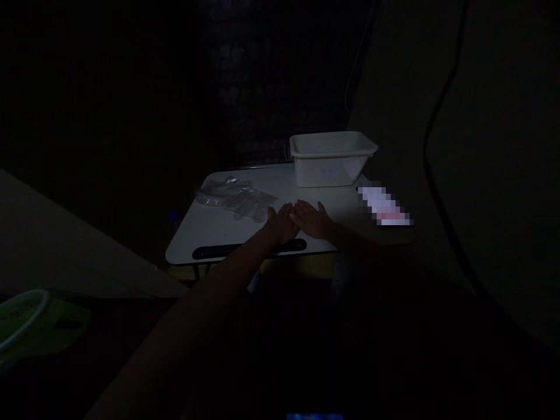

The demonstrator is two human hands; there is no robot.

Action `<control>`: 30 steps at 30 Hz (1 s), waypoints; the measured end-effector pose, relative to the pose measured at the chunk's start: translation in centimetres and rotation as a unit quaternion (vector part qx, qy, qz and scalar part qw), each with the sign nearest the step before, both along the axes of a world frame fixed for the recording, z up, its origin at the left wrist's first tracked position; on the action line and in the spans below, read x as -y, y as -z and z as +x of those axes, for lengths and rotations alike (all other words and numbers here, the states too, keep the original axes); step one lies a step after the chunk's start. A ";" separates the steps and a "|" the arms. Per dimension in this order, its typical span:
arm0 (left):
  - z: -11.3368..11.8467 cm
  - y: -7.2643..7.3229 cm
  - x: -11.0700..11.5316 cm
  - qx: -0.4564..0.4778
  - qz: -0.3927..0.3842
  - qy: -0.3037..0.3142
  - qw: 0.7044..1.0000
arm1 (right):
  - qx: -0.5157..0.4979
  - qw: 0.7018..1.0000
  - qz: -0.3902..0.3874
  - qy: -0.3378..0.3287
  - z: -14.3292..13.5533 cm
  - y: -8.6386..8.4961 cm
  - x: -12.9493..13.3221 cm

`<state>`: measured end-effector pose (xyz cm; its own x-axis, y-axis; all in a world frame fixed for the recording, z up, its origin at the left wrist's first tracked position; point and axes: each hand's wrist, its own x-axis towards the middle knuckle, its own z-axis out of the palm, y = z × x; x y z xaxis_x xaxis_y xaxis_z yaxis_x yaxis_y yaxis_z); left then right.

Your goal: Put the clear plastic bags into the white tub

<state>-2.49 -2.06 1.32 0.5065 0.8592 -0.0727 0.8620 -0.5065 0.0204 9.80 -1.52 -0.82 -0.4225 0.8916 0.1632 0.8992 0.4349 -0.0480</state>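
My left hand is spread palm down over the front middle of a small white table, with nothing in it. Beside it my right hand lies in the same way, fingers apart, and the fingertips of the two hands meet or nearly meet. Crumpled clear plastic, partly shaped like a glove, is spread on the tabletop just left of my left hand. Behind my hands stands a white plastic tub at the table's back right.
A blurred bright flat object lies at the table's right side. A dark slot runs along the front edge. Low on the left is a green basket. A dark cable hangs at the right. The room is very dim.
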 end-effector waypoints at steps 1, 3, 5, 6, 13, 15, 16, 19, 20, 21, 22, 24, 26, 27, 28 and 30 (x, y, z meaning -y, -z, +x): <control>0.0 0.1 0.0 0.004 0.005 0.001 1.000 | -0.004 1.000 0.001 -0.001 0.0 0.0 -0.1; 0.0 0.2 -0.1 0.007 0.011 0.000 1.000 | -0.015 1.000 -0.001 -0.001 0.1 0.0 -0.2; 0.0 0.3 -0.2 0.003 0.010 -0.006 1.000 | -0.022 1.000 -0.007 0.003 0.3 -0.2 -0.3; 0.0 0.3 -0.2 0.001 0.007 -0.010 1.000 | -0.024 1.000 -0.010 0.010 0.4 -0.3 -0.4; 0.2 -0.1 0.0 -0.007 0.003 -0.069 0.998 | -0.022 0.999 -0.015 0.044 1.2 -0.7 -0.7; 0.2 -0.2 0.1 -0.005 0.001 -0.077 0.997 | -0.021 0.998 -0.017 0.051 1.4 -0.7 -0.8; 0.3 -0.2 0.2 -0.004 -0.001 -0.078 0.997 | -0.020 0.998 -0.015 0.052 1.3 -0.8 -0.9; 0.3 -0.2 0.3 -0.009 -0.007 -0.083 0.996 | -0.012 0.999 -0.003 0.033 0.9 -0.9 -1.1; 0.3 -0.1 0.3 -0.012 -0.009 -0.083 0.996 | -0.010 1.000 -0.001 0.019 0.6 -0.9 -1.1; 0.3 -0.1 0.3 -0.015 -0.010 -0.081 0.997 | -0.010 1.000 -0.002 0.006 0.3 -0.8 -1.1; 0.3 -0.1 0.3 -0.017 -0.011 -0.078 0.997 | -0.013 1.000 -0.004 -0.006 -0.1 -0.8 -1.1; 0.3 0.0 0.2 -0.019 -0.009 -0.069 0.997 | -0.021 1.000 -0.008 -0.018 -0.7 -0.5 -0.9; 0.2 0.1 0.2 -0.020 -0.003 -0.065 0.998 | -0.022 1.000 -0.009 -0.020 -1.1 -0.2 -0.8; 0.2 0.1 0.1 -0.021 0.000 -0.065 0.998 | -0.019 1.000 -0.009 -0.018 -1.2 -0.1 -0.8; 0.2 0.2 0.1 -0.022 0.003 -0.065 0.998 | -0.015 1.000 -0.007 -0.014 -1.2 0.0 -0.7; 0.2 0.2 0.1 -0.030 0.004 -0.065 0.997 | -0.005 1.000 -0.004 -0.009 -1.1 0.0 -0.7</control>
